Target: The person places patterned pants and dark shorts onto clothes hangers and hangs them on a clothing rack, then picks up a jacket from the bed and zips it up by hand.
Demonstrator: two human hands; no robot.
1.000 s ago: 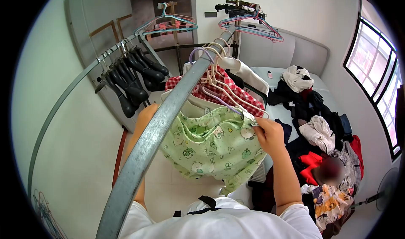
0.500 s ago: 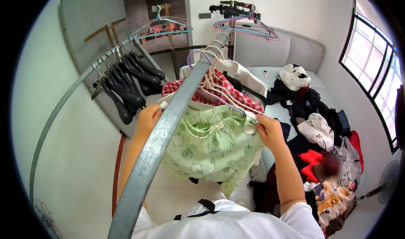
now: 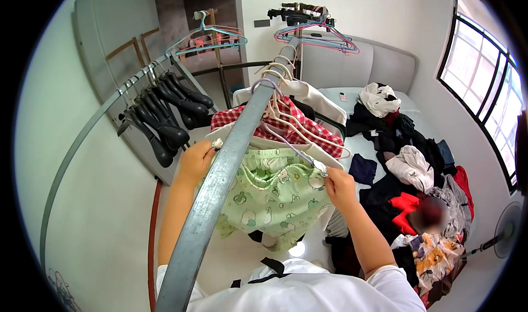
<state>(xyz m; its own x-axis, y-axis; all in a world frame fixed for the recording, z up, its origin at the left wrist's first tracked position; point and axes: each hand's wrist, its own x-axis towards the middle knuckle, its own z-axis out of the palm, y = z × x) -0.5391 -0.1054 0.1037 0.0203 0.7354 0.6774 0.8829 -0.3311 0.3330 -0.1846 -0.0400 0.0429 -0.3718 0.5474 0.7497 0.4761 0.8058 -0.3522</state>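
Note:
Light green shorts (image 3: pixel 269 196) with a cartoon print and an elastic waistband hang below the metal rail (image 3: pixel 223 171). A purple hanger (image 3: pixel 286 140) has its hook over the rail, and its arm slopes down to the right end of the waistband. My left hand (image 3: pixel 195 163) pinches the left end of the waistband, partly behind the rail. My right hand (image 3: pixel 341 188) grips the right end, where a whitish piece (image 3: pixel 320 167) shows by the fingers. Directly behind the shorts hangs a red checked shirt (image 3: pixel 313 127) among pale garments.
Black hangers (image 3: pixel 159 114) hang on a side rail to the left. Blue and pink hangers (image 3: pixel 319 34) sit at the rail's far end. On the bed (image 3: pixel 330 94) lie piled clothes (image 3: pixel 410 169) and a phone (image 3: pixel 343 97). A fan (image 3: pixel 506 229) stands at the right.
My right hand has moved down and slightly inward with the waistband's right end. The shorts are less stretched sideways. My left hand keeps its hold, shifted slightly.

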